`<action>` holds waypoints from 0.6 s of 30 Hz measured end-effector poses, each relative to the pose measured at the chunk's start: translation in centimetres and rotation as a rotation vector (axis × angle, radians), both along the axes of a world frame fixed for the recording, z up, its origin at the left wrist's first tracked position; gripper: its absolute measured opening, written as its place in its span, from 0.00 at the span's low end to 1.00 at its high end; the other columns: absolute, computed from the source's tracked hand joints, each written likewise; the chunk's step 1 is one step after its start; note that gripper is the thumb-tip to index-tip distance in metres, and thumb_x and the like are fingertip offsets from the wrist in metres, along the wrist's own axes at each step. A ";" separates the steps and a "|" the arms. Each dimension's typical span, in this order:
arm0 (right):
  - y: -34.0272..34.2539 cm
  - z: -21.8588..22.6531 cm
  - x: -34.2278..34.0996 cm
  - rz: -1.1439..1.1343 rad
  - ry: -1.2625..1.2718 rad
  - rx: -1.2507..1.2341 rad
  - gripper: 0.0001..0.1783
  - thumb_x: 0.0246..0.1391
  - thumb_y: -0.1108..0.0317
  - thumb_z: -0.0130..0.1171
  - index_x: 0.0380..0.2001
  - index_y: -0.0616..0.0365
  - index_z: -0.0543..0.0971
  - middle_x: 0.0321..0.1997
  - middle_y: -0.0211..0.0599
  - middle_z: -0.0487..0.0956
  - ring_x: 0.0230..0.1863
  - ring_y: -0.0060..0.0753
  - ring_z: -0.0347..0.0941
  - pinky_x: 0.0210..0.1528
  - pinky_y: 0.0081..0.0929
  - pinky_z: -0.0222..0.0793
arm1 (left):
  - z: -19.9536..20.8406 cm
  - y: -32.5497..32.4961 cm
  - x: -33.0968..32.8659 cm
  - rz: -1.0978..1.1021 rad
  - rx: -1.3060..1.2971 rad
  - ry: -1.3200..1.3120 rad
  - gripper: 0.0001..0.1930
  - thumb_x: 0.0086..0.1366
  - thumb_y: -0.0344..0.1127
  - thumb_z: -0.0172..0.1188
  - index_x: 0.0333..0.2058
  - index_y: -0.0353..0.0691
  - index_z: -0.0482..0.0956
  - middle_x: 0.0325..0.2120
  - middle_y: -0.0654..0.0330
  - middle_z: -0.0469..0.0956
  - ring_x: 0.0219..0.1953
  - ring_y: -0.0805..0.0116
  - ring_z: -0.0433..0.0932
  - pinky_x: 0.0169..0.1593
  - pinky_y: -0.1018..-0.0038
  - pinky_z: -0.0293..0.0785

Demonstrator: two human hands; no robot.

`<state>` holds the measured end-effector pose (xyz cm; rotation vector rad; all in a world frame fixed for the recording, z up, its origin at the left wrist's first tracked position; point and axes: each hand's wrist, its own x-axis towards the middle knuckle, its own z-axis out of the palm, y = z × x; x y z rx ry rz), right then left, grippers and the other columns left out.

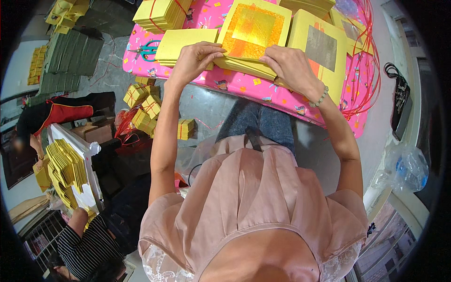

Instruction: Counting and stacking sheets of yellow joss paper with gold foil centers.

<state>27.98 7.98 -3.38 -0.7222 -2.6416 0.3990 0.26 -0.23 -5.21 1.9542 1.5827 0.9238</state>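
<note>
A yellow paper sheet with an orange-and-gold square (254, 29) is raised at its near edge over a stack of yellow paper (249, 67). My left hand (197, 60) pinches its near left corner. At the near right corner, my right hand (295, 69), with a beaded bracelet on the wrist, has its fingers closed on the edge. Just left of the stack lies another pile of plain yellow paper (188, 42). To the right is a pile topped with a silver-grey square (323, 48). What lies beneath the curled fingers is hidden.
Teal-handled scissors (148, 50) lie left on the pink table cover (225, 84). Red strings (369, 70) hang over the right edge. A tied paper bundle (162, 15) sits at the far left. Small yellow bundles (143, 105) lie on the floor. Two people work at the left.
</note>
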 end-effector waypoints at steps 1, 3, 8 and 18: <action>-0.1 0.1 0.0 0.001 -0.001 -0.001 0.16 0.62 0.57 0.53 0.27 0.59 0.76 0.26 0.42 0.77 0.31 0.50 0.77 0.32 0.45 0.73 | 0.0 0.0 0.0 0.001 -0.001 -0.001 0.10 0.63 0.34 0.64 0.40 0.37 0.85 0.39 0.54 0.84 0.38 0.61 0.84 0.42 0.70 0.80; -0.2 0.3 0.0 -0.007 -0.025 -0.004 0.16 0.62 0.57 0.54 0.27 0.58 0.76 0.26 0.42 0.77 0.30 0.51 0.77 0.32 0.45 0.73 | 0.0 -0.1 0.0 0.005 0.002 -0.005 0.10 0.63 0.34 0.64 0.40 0.36 0.85 0.39 0.53 0.84 0.37 0.62 0.84 0.41 0.70 0.80; -0.2 0.2 0.0 -0.009 -0.025 -0.017 0.16 0.62 0.57 0.54 0.28 0.58 0.77 0.27 0.42 0.77 0.31 0.50 0.77 0.33 0.45 0.73 | 0.0 -0.2 0.2 0.019 -0.011 -0.013 0.09 0.63 0.33 0.64 0.40 0.35 0.85 0.38 0.53 0.84 0.35 0.64 0.84 0.40 0.71 0.80; 0.0 0.7 -0.2 -0.031 -0.030 -0.021 0.17 0.61 0.56 0.54 0.27 0.58 0.77 0.25 0.43 0.77 0.31 0.50 0.77 0.33 0.44 0.73 | 0.2 -0.2 0.4 0.057 -0.081 -0.071 0.10 0.62 0.34 0.65 0.40 0.37 0.86 0.38 0.54 0.84 0.30 0.65 0.83 0.37 0.72 0.80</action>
